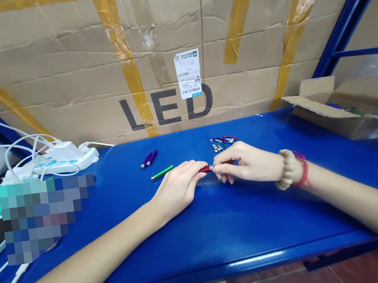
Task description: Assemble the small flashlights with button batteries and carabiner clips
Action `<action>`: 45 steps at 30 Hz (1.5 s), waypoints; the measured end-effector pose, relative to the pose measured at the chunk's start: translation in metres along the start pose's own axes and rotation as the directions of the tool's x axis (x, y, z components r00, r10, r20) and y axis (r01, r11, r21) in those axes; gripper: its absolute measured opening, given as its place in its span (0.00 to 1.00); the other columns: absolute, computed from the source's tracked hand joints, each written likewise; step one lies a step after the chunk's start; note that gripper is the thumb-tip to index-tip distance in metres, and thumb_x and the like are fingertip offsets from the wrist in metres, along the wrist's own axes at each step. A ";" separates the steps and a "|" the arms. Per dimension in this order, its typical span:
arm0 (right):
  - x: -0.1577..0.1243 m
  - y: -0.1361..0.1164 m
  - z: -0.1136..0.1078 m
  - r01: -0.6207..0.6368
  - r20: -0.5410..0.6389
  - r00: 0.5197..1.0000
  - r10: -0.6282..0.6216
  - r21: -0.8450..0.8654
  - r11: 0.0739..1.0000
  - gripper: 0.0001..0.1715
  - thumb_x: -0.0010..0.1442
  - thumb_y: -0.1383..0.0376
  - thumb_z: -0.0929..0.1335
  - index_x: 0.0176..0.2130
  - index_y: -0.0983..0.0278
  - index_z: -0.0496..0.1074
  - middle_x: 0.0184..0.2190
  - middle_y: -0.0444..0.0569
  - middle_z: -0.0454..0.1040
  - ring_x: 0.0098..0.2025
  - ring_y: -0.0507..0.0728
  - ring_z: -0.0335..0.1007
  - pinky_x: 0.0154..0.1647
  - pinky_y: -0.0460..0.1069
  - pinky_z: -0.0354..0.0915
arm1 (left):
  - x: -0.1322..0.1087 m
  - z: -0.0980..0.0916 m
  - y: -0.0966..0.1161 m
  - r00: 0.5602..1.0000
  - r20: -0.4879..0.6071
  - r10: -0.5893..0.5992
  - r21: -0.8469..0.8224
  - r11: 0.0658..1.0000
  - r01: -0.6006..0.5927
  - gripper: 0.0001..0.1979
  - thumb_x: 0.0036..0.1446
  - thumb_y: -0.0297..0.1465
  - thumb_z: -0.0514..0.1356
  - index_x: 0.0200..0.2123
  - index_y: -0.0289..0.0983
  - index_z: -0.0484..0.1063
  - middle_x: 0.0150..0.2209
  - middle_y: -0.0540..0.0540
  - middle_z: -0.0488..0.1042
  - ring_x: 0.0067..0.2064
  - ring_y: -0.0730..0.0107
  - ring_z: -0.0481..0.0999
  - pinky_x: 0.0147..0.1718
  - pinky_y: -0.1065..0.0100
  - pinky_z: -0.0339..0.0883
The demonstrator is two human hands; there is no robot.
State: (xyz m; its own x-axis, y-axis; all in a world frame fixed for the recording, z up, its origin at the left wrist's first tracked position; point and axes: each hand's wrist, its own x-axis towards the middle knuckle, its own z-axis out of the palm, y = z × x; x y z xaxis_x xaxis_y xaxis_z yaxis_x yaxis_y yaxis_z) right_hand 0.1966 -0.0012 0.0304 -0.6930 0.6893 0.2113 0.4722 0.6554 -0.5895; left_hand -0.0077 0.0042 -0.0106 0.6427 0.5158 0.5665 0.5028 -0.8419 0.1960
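Note:
My left hand [182,184] rests on the blue table with its fingers closed round a slim red metal tube [205,169]. The tube lies level, and its silver end points right. At that end, the thumb and fingers of my right hand [237,163] are pinched; whether they hold a separate small piece is hidden. Left of my left hand lies a green metal tube [162,173], with two purple metal tubes [149,159] side by side behind it. Small coloured carabiner clips [229,138] and several little silver pieces [215,148] are scattered just behind my right hand.
A large cardboard box [85,71] marked LED walls off the back of the blue table [202,242]. At left are a white power strip [69,161], cables and a pixelated patch. An open carton [332,115] stands at right. Blue metal posts [342,14] rise at both sides.

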 end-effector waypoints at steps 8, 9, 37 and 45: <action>-0.002 0.003 -0.002 0.151 0.018 0.987 -0.159 -0.423 0.894 0.24 0.66 0.57 0.55 0.25 0.63 0.65 0.23 0.46 0.68 0.24 0.50 0.61 0.29 0.46 0.57 | 0.000 -0.002 0.000 0.998 0.057 -0.030 -0.102 0.994 0.036 0.12 0.64 0.30 0.48 0.42 0.37 0.70 0.40 0.46 0.75 0.40 0.70 0.75 0.40 0.71 0.68; -0.002 0.002 -0.003 0.157 0.022 0.986 -0.165 -0.448 0.880 0.23 0.66 0.58 0.54 0.25 0.64 0.65 0.23 0.46 0.68 0.24 0.50 0.60 0.28 0.46 0.56 | 0.000 -0.001 0.001 0.998 0.053 -0.029 -0.111 0.993 0.034 0.12 0.64 0.30 0.48 0.42 0.37 0.70 0.40 0.46 0.75 0.41 0.70 0.75 0.41 0.71 0.68; 0.001 -0.004 0.015 -0.314 0.199 0.949 0.244 0.542 0.780 0.24 0.55 0.48 0.65 0.23 0.66 0.63 0.13 0.38 0.60 0.14 0.46 0.58 0.22 0.44 0.56 | -0.004 0.000 -0.002 0.936 -0.228 0.269 0.055 0.963 -0.263 0.10 0.61 0.24 0.51 0.41 0.33 0.72 0.32 0.44 0.76 0.31 0.72 0.72 0.32 0.70 0.69; 0.005 -0.005 0.015 -0.378 0.155 0.919 0.361 0.603 0.703 0.26 0.53 0.46 0.66 0.25 0.66 0.66 0.14 0.38 0.60 0.15 0.46 0.58 0.19 0.43 0.55 | 0.000 0.003 -0.002 0.978 -0.191 0.079 -0.081 0.992 -0.096 0.12 0.61 0.26 0.52 0.43 0.33 0.73 0.29 0.46 0.74 0.29 0.73 0.71 0.30 0.73 0.67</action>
State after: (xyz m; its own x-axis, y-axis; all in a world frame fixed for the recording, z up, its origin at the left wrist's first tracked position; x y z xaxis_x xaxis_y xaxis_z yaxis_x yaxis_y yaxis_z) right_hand 0.1825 -0.0053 0.0232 -0.5508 0.8229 -0.1395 0.2652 0.0142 -0.9641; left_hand -0.0067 0.0062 -0.0127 0.5583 0.4080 0.7224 0.3905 -0.8975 0.2051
